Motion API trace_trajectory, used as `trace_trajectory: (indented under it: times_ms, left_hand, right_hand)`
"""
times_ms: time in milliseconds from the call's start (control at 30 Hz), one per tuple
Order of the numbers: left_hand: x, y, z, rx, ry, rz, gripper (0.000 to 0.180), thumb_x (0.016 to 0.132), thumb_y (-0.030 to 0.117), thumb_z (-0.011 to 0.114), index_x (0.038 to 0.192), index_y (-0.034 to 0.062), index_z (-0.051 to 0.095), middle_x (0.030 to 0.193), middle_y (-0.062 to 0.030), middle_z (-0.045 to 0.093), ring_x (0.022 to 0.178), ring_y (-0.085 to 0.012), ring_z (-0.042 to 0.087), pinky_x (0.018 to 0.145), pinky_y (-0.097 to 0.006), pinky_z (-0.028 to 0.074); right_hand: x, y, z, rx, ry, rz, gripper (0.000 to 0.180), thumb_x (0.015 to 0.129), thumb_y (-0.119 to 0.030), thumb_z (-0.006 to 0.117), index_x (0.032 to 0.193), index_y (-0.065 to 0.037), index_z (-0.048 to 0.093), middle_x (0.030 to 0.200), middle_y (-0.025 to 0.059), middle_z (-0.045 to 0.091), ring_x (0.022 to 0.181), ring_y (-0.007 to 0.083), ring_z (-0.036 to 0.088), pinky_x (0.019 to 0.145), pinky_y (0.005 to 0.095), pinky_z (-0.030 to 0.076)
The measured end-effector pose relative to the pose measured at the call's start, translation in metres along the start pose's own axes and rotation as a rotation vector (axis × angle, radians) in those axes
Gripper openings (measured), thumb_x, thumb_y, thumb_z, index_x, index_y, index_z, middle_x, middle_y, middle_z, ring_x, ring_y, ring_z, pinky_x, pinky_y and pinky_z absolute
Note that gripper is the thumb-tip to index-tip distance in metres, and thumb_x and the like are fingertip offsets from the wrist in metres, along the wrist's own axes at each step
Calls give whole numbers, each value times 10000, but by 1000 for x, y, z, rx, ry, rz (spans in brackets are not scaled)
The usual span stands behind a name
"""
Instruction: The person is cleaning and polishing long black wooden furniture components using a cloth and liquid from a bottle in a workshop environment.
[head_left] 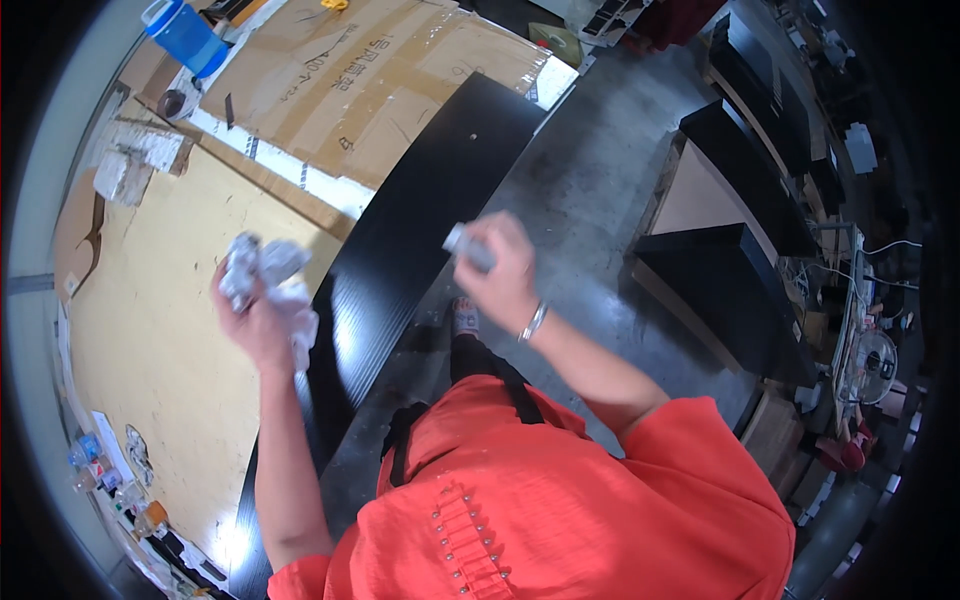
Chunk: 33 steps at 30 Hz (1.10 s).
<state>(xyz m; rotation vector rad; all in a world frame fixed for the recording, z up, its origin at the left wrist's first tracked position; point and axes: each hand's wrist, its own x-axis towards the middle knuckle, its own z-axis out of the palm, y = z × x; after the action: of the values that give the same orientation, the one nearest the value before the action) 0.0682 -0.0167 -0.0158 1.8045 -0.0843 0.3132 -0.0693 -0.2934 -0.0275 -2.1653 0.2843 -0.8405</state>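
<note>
Holding: our left hand (262, 320), fingers closed on a crumpled white rag (265, 275); our right hand (500, 270), fingers wrapped round a small grey bottle (468, 247), both above the black panel's (420, 215) long edge. Judged step: wetting rag; next, bringing bottle to cloth.

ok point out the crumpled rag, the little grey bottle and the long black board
crumpled rag (268, 278), head view, on the white bunched cloth above the left hand
grey bottle (470, 248), head view, on its body sticking out of the right hand
black board (420, 210), head view, on its bare glossy top face
</note>
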Motion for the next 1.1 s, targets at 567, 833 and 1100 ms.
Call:
trace_trajectory:
  times_ms: [567, 833, 1100]
  left_hand:
    - [-192, -112, -504, 595, 425, -171, 299, 965, 11, 568, 1256, -57, 549, 1228, -146, 606, 1084, -235, 610, 951, -342, 489]
    - [-184, -80, -457, 234, 299, -123, 346, 953, -47, 553, 1298, -51, 532, 1266, -134, 593, 1143, -208, 579, 1021, -324, 432]
    - [-187, -80, -462, 152, 293, -179, 345, 975, -25, 560, 1317, -41, 516, 1267, -127, 583, 1163, -204, 567, 1039, -331, 425]
  right_hand:
    - [-219, -212, 102, 140, -164, -65, 216, 670, -27, 715, 874, -57, 650, 908, 122, 638, 853, 322, 628, 782, 398, 533]
    - [-145, -158, 91, -225, 201, 54, 219, 678, -53, 719, 875, -40, 626, 890, 127, 618, 842, 319, 607, 751, 402, 496]
    - [-230, -240, 112, 41, -127, -164, 203, 689, -43, 693, 881, -43, 627, 894, 143, 622, 849, 350, 617, 776, 400, 516]
